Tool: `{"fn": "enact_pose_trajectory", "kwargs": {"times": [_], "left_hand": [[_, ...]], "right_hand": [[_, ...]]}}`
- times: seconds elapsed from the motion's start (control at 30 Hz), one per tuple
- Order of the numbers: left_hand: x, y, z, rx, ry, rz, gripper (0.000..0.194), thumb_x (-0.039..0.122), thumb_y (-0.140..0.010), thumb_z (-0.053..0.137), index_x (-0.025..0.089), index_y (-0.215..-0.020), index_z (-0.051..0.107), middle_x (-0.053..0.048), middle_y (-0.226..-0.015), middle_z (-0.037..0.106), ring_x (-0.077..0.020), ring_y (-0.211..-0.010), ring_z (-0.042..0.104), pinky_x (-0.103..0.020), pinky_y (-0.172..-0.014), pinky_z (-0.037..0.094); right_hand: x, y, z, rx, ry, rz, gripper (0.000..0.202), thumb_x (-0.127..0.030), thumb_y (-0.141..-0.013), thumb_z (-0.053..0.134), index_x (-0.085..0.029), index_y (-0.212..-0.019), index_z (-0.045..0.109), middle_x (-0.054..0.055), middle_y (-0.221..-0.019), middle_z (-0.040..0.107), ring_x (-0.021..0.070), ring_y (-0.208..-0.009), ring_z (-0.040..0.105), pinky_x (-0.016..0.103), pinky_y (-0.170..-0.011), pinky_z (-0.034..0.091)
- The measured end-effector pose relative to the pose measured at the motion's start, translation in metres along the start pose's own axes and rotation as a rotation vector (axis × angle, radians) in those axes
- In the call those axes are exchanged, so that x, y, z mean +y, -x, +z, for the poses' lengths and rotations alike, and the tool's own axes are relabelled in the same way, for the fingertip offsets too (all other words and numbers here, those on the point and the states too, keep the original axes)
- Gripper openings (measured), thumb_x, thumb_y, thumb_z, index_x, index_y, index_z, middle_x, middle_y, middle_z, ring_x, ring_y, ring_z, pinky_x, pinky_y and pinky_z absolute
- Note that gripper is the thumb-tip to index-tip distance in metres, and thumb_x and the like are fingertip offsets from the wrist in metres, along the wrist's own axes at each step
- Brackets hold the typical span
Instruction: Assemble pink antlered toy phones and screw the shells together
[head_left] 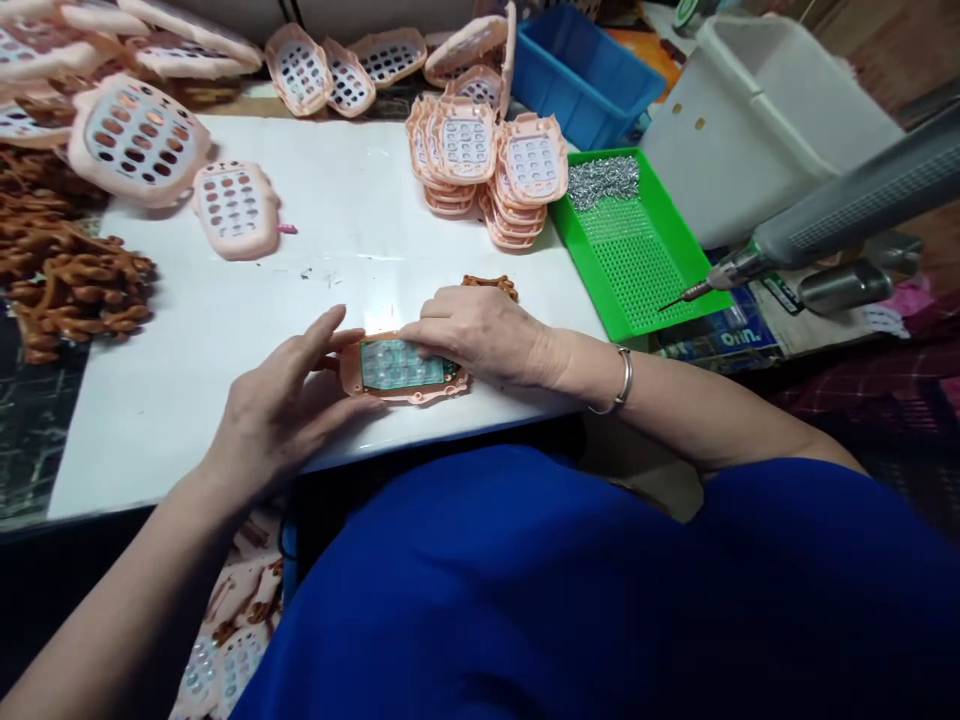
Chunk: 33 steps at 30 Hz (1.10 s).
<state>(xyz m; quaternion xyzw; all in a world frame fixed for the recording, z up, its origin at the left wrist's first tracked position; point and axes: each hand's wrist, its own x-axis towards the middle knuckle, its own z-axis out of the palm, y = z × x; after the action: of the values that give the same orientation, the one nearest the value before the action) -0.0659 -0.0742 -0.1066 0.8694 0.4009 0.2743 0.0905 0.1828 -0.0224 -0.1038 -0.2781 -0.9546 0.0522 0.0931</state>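
Blue shirt [525, 590] lies below the pink shell [405, 365] at the table [187, 400]. Left hand [262, 410] fingers, partly open, clasp the shell's left end; right hand [484, 330] fingers bend over its right end, grip hidden. Beyond the shell: stacked covers [466, 145], green tray [592, 285].

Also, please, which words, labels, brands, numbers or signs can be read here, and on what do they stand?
None reads surely.
White letters on the blue printed sheet by the green tray: partly hidden, unclear.
Dark label near the metal cylinder: too blurred.
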Motion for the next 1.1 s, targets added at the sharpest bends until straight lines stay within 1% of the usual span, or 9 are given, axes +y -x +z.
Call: {"fn": "enact_pose_trajectory", "kwargs": {"times": [0.1, 0.2, 0.33, 0.47, 0.67, 0.73, 0.83, 0.97, 1.1], "left_hand": [[0.011, 0.001, 0.004, -0.003, -0.039, -0.048, 0.077, 0.036, -0.092, 0.064, 0.033, -0.156, 0.023, -0.010, -0.123, 0.071, -0.0218, -0.100, 0.072, -0.034, -0.085, 0.061], [0.021, 0.005, 0.008, -0.002, -0.050, -0.093, 0.077, 0.035, -0.092, 0.064, 0.034, -0.156, 0.022, -0.009, -0.126, 0.070, -0.0228, -0.103, 0.072, -0.035, -0.087, 0.060], [0.026, 0.010, 0.013, -0.003, 0.015, -0.173, 0.070, 0.037, -0.091, 0.065, 0.032, -0.152, 0.031, -0.010, -0.127, 0.068, -0.0240, -0.105, 0.071, -0.038, -0.089, 0.059], [0.028, 0.011, 0.015, 0.009, 0.079, -0.236, 0.066, 0.036, -0.089, 0.068, 0.031, -0.147, 0.036, -0.008, -0.132, 0.066, -0.0251, -0.115, 0.067, -0.040, -0.097, 0.056], [0.028, 0.012, 0.016, 0.037, 0.086, -0.228, 0.067, 0.037, -0.088, 0.069, 0.032, -0.146, 0.037, -0.006, -0.131, 0.067, -0.0246, -0.115, 0.068, -0.039, -0.097, 0.057], [0.029, 0.012, 0.015, 0.027, 0.083, -0.242, 0.065, 0.038, -0.089, 0.068, 0.032, -0.146, 0.037, -0.006, -0.131, 0.067, -0.0246, -0.114, 0.068, -0.039, -0.097, 0.057], [0.030, 0.011, 0.014, -0.001, 0.070, -0.264, 0.065, 0.036, -0.090, 0.067, 0.032, -0.146, 0.036, -0.007, -0.132, 0.066, -0.0250, -0.116, 0.067, -0.040, -0.098, 0.057], [0.030, 0.010, 0.014, 0.011, 0.048, -0.259, 0.065, 0.035, -0.089, 0.068, 0.031, -0.145, 0.037, -0.008, -0.130, 0.067, -0.0254, -0.114, 0.068, -0.041, -0.096, 0.058], [0.030, 0.011, 0.014, 0.001, 0.055, -0.269, 0.066, 0.036, -0.089, 0.067, 0.034, -0.147, 0.035, -0.006, -0.132, 0.066, -0.0247, -0.113, 0.069, -0.040, -0.095, 0.058]], "right_hand": [[0.002, 0.003, -0.003, -0.032, -0.005, 0.009, 0.025, -0.021, -0.102, 0.046, -0.013, -0.110, 0.068, 0.005, -0.087, 0.063, 0.0149, -0.082, 0.050, 0.030, -0.073, 0.037], [0.004, 0.005, -0.007, -0.053, 0.014, -0.018, 0.025, -0.020, -0.102, 0.046, -0.015, -0.111, 0.069, 0.004, -0.083, 0.062, 0.0141, -0.080, 0.049, 0.029, -0.072, 0.035], [0.005, 0.006, -0.011, -0.089, 0.015, -0.018, 0.030, -0.016, -0.101, 0.040, -0.015, -0.110, 0.069, 0.004, -0.084, 0.061, 0.0141, -0.080, 0.049, 0.030, -0.072, 0.035], [0.004, 0.006, -0.012, -0.109, 0.024, -0.005, 0.028, -0.017, -0.100, 0.043, -0.016, -0.108, 0.070, 0.004, -0.081, 0.059, 0.0144, -0.079, 0.049, 0.030, -0.070, 0.033], [0.004, 0.006, -0.012, -0.102, 0.041, -0.027, 0.024, -0.019, -0.099, 0.047, -0.017, -0.104, 0.070, 0.002, -0.075, 0.053, 0.0141, -0.077, 0.045, 0.030, -0.069, 0.031], [0.005, 0.006, -0.011, -0.096, 0.040, -0.038, 0.022, -0.020, -0.099, 0.049, -0.017, -0.103, 0.070, 0.002, -0.074, 0.052, 0.0142, -0.076, 0.044, 0.030, -0.069, 0.030], [0.006, 0.007, -0.009, -0.084, 0.017, -0.041, 0.024, -0.020, -0.100, 0.046, -0.017, -0.102, 0.070, 0.002, -0.076, 0.054, 0.0139, -0.077, 0.044, 0.030, -0.070, 0.030], [0.007, 0.007, -0.008, -0.085, 0.002, -0.037, 0.028, -0.019, -0.102, 0.041, -0.017, -0.103, 0.069, 0.002, -0.079, 0.054, 0.0137, -0.079, 0.045, 0.030, -0.071, 0.031], [0.005, 0.006, -0.009, -0.093, 0.030, -0.037, 0.029, -0.019, -0.103, 0.040, -0.017, -0.103, 0.069, 0.002, -0.078, 0.052, 0.0143, -0.081, 0.047, 0.030, -0.071, 0.032]]}}
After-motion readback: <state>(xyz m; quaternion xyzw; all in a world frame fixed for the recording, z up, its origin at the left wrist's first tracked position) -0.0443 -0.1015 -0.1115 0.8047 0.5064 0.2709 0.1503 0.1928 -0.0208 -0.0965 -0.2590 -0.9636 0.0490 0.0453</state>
